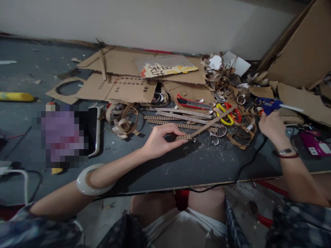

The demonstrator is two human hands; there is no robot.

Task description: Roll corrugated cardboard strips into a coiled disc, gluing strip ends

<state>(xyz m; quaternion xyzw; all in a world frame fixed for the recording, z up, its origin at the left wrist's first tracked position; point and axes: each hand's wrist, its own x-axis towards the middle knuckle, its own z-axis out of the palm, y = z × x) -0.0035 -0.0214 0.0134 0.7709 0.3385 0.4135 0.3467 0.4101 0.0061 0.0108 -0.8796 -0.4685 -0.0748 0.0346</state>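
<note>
Here's the left hand point(159, 141), thumb and fingers pinching the near end of a corrugated cardboard strip point(207, 125) that slants up to the right above the dark tabletop point(181, 168), its far end over the scissors point(229, 122) with one yellow and one red handle! Across on the right, the right hand point(274, 127) has the blue glue gun point(269, 104) in its grasp, white glue stick point(292, 107) poking out the back, black cord point(248, 159) trailing below. Between them, flat corrugated strips point(165, 121) lie just below a red utility knife point(193, 103).
</note>
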